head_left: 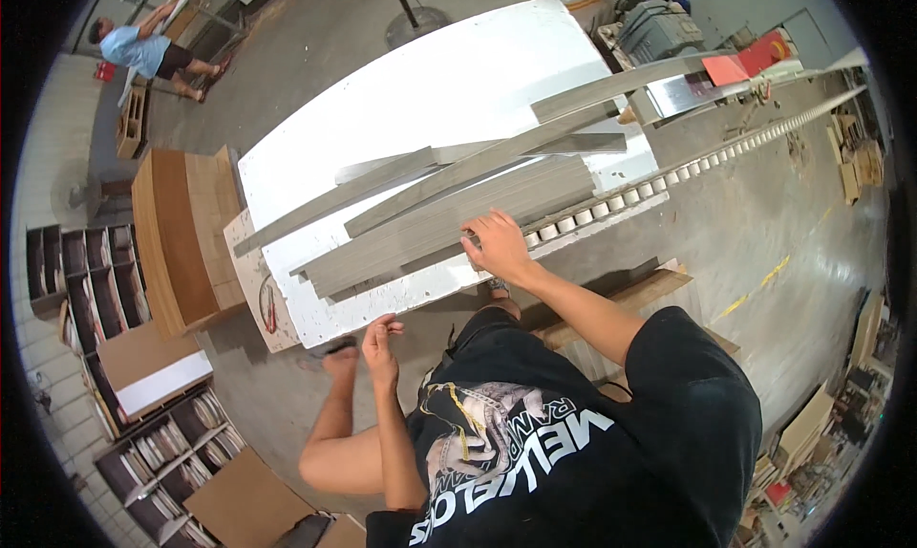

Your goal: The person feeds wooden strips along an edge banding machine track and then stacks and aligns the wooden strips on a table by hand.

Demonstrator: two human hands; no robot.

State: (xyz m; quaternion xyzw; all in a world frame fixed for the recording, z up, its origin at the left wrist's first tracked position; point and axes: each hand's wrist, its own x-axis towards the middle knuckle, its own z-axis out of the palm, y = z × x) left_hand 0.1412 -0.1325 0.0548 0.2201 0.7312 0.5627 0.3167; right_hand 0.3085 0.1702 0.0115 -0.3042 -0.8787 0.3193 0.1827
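Note:
My right hand [499, 245] rests on the near edge of a stack of grey wood-grain strips [449, 218], its fingers lightly bent and apart. The stack lies lengthwise on a white tabletop [382, 99]. Just off the table's near edge hangs my left hand [381, 345], loosely curled, with nothing visible in it. Beyond the stack, several longer grey strips [478, 156] lie aslant across one another, some reaching past the table's left end. A row of white rollers [611, 205] runs from the near right part of the table toward the far right.
A metal machine bed with a red part [728, 68] stands at the right. Brown wooden panels [186, 233] stand left of the table. Shelves [162, 452] and cardboard [250, 495] fill the lower left. Another person [143, 51] works at the far left. Boards [621, 304] lie below my right forearm.

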